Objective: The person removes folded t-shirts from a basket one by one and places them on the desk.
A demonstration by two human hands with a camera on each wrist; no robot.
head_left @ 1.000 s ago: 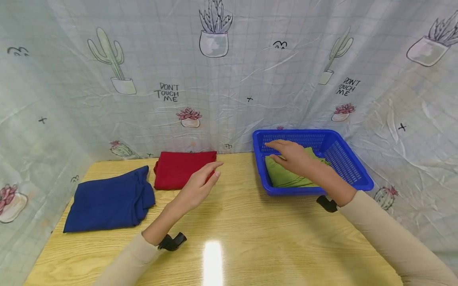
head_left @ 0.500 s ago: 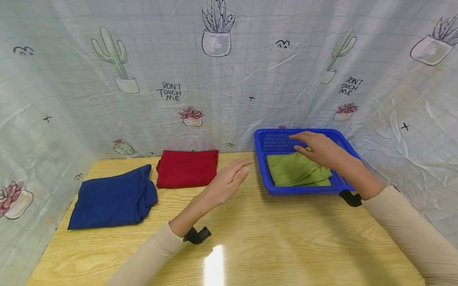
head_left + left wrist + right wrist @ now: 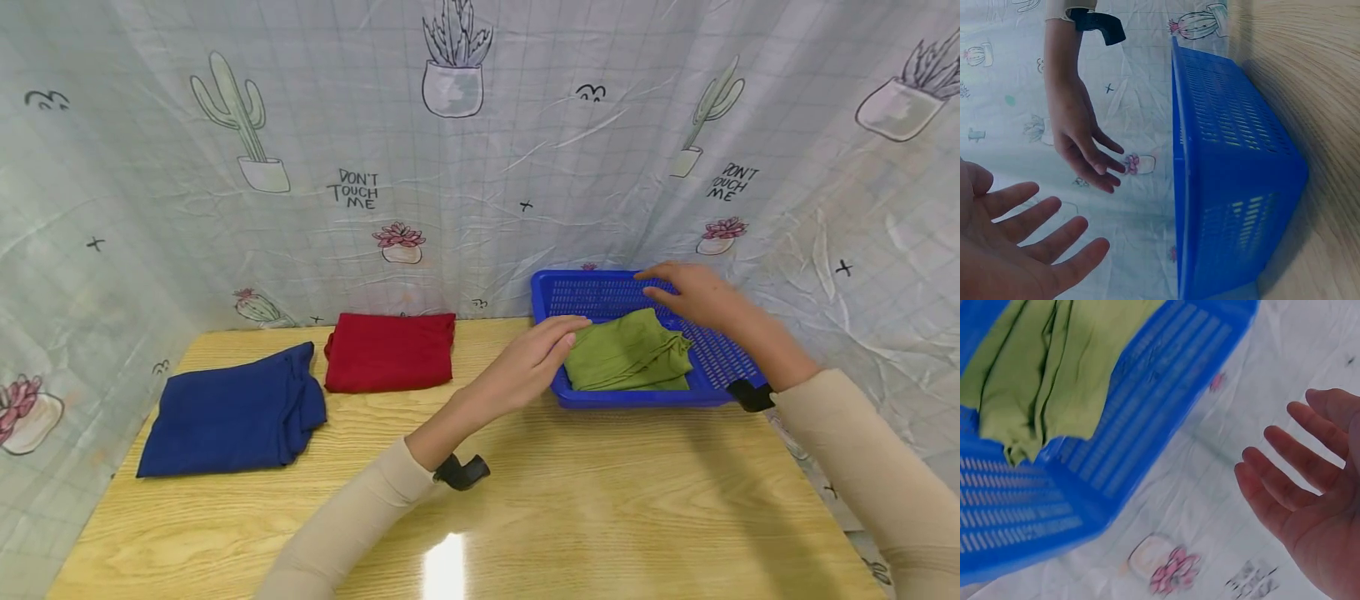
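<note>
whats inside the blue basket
One folded green cloth lies in the blue basket, filling much of its floor. Whatever may lie beneath the cloth is covered.

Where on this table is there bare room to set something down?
The wooden table is bare along its near side, and between the red cloth and the blue basket, where the left hand reaches. The blue cloth and red cloth crowd the far left.
</note>
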